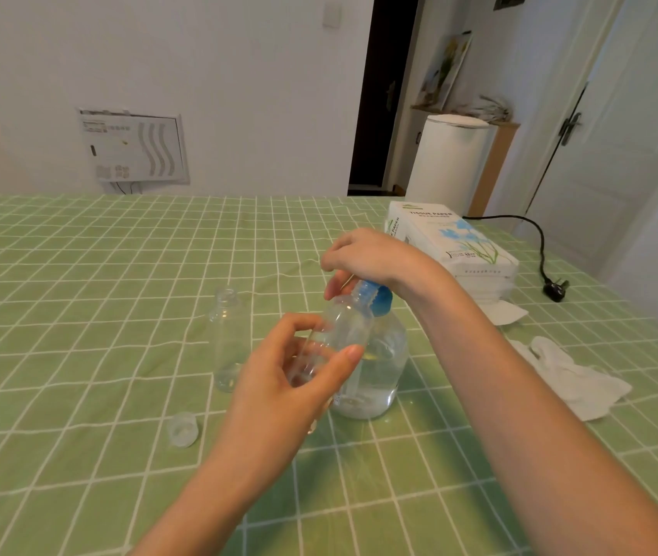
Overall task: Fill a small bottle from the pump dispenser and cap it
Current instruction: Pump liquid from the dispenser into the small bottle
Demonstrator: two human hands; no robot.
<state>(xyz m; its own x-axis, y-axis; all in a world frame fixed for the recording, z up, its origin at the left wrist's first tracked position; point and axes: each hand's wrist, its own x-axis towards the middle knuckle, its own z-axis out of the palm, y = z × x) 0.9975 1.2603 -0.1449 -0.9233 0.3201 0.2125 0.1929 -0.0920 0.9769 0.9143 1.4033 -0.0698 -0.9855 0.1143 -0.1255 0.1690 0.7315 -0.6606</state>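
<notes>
Left hand: the left hand (279,379) has its grip clamped around the small clear plastic bottle (339,335), tilting it so the open neck meets the pump's outlet; the tilt looks meant to catch the stream without spilling.
Right hand: the right hand (367,258) rests on top of the blue pump head (375,298), palm and fingers curled down over it, apparently to press; I cannot tell how firmly it closes.
Dispenser: the large clear round pump dispenser (375,375) stands upright on the bench (78,274) with its green checked cloth, partly full of clear liquid, just behind the held bottle.
Spare bottle: a 2nd clear empty plastic bottle (227,339) stands uncapped to the left, near but apart, probably waiting its turn.
Cap: a small translucent cap (183,429) lies on the cloth near the left wrist, within easy reach for closing.
Tissues: a white tissue pack (451,242) and crumpled white tissue (568,375) sit to the right, likely for drips.
Progress: filling seems underway; capping is not yet done.
</notes>
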